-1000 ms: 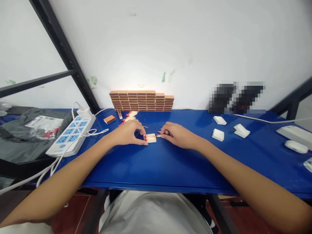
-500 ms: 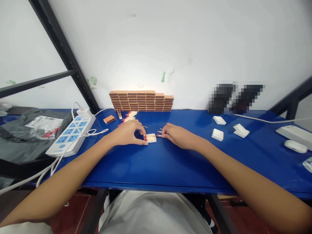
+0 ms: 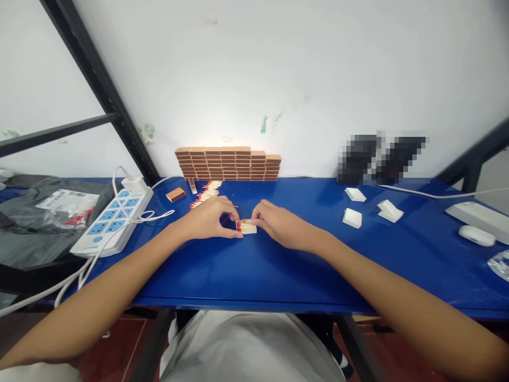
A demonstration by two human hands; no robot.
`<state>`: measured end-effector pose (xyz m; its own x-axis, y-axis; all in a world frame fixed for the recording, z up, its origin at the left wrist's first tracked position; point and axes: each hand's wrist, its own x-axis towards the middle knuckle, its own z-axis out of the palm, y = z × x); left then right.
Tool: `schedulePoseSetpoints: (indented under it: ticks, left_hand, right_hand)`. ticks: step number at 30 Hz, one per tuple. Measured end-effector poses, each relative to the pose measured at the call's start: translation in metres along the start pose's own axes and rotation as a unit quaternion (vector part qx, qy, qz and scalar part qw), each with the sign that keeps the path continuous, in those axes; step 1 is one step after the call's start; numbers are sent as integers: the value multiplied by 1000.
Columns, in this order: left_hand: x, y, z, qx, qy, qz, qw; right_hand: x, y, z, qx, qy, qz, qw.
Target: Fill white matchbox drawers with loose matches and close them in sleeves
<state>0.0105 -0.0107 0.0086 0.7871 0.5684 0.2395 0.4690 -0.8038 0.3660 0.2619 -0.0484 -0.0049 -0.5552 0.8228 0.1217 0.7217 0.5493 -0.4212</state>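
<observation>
A small white matchbox tray [image 3: 248,232] holding red-tipped matches lies on the blue table. My left hand [image 3: 209,218] grips the tray's left end between thumb and fingers. At the tray's right end, my right hand [image 3: 281,224] pinches matches, whose red heads lie over those in the tray. The fingers hide how many it holds. Behind my left hand spreads a pile of loose matches [image 3: 207,191], partly covered by that hand. An orange-brown matchbox [image 3: 175,194] lies to the left of the pile, and a small upright box piece [image 3: 193,185] stands beside it.
Along the wall stands a stack of matchboxes [image 3: 226,165]. A white power strip [image 3: 113,220] with cables and a grey plastic bag [image 3: 27,223] occupy the left. Several white trays [image 3: 352,218] lie at the right, with a white oval object [image 3: 476,235] farther out.
My right hand has moved left with its matches, from beyond the tray's right end to over the tray. The left hand keeps its hold. The view has shifted slightly.
</observation>
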Motion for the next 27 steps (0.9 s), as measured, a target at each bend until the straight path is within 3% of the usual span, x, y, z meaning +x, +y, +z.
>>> schedulePoseSetpoints:
  ticks: [5, 10, 19, 27]
  left_hand:
    - [0, 1, 2, 0, -9, 0, 1000]
    - [-1, 3, 2, -3, 2, -8, 1000]
    - [-2, 2, 6, 10, -8, -1, 1000]
    - [-1, 3, 5, 16, -7, -4, 1000]
  right_hand:
    - [-1, -7, -2, -18, 10, -14, 1000]
    - [-2, 8, -17, -30, 72, 15, 997]
    - [5, 33, -9, -69, 9, 36, 997]
    - [-1, 14, -16, -42, 20, 38, 998]
